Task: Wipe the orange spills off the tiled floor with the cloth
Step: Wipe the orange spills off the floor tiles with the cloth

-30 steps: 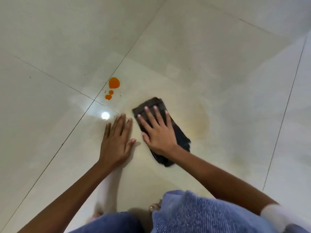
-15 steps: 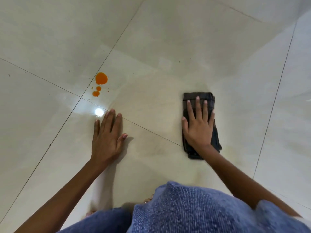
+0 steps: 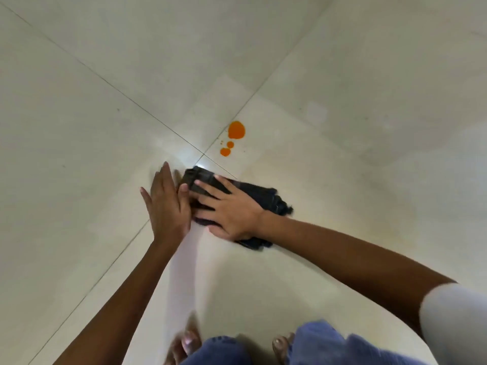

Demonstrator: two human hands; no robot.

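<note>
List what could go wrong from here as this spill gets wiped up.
1. The orange drops lie just beyond the dark cloth; one sweep may smear them across the pale tiled floor and into the grout line beside them.
2. A faint yellowish film shows on the tile to the right, so residue may remain.
3. The left hand rests flat against the cloth under the right hand; bare toes are close, and a damp glossy tile could be slippery.

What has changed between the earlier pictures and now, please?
The right hand has swept the dark cloth back to the left, up against the left hand, after swinging it out to the right. The left hand stays flat on the floor. The orange spills remain unwiped, beyond the cloth.
</note>
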